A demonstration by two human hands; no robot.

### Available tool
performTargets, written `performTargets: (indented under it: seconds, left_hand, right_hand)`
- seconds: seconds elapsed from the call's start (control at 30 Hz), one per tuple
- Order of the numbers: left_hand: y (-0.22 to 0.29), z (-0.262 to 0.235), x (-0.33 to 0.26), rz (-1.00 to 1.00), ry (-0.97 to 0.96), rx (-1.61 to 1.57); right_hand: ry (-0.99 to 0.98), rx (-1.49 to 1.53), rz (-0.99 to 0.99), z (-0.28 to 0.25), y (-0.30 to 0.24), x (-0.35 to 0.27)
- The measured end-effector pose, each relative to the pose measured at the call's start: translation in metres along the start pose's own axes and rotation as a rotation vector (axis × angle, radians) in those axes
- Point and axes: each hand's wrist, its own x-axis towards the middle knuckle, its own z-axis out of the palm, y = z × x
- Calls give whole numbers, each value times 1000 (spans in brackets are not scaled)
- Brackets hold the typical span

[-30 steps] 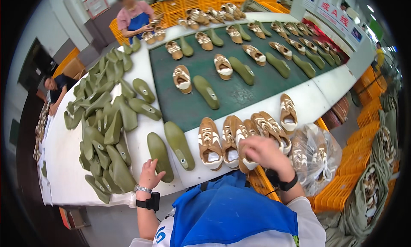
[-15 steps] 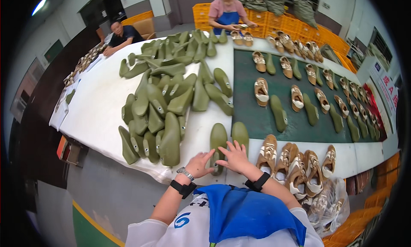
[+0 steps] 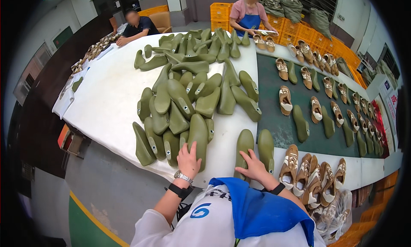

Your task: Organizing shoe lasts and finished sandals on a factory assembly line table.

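Beneath the spread left hand [image 3: 189,162] lies a green shoe mold [image 3: 198,131]; beneath the spread right hand [image 3: 254,167], a second mold [image 3: 244,142].

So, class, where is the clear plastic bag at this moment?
In the head view, the clear plastic bag is at lower right, just below the nearest brown-and-white shoes, to the right of the person's right hand.

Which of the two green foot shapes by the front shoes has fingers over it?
The left foot shape, nearer the pile: the right hand has fingers over it, not over the right one.
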Motion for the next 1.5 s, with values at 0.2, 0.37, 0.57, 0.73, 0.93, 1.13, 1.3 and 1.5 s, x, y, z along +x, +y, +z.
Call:
performTargets:
  seconds: [0.2,0.37,0.57,0.73,0.93,1.13,1.3,1.5]
  left_hand:
    - [-15,-27,29,-201,-463,-336]
    - [-25,-11,14,-84,-355,-462]
    - [26,-41,7,155,-533,-382]
    - [53,13,42,257,-530,-262]
    - [83,13,79,334,-441,-224]
    - [90,27,71,695,-398,-248]
    - [108,28,67,726,-703,-8]
    - [108,24,71,697,-753,44]
  right_hand:
    - [-188,-200,214,-24,-38,-2]
    - [-38,-41,132,-3,-19,-1]
    - [-48,-38,132,-1,-17,-2]
    - [-14,101,66,-1,-7,-6]
    - [198,84,106,-37,-7,-20]
    - [207,-98,381,-31,60,-25]
    - [79,-56,408,-19,39,-15]
    - [-66,-136,393,-31,8,-6]
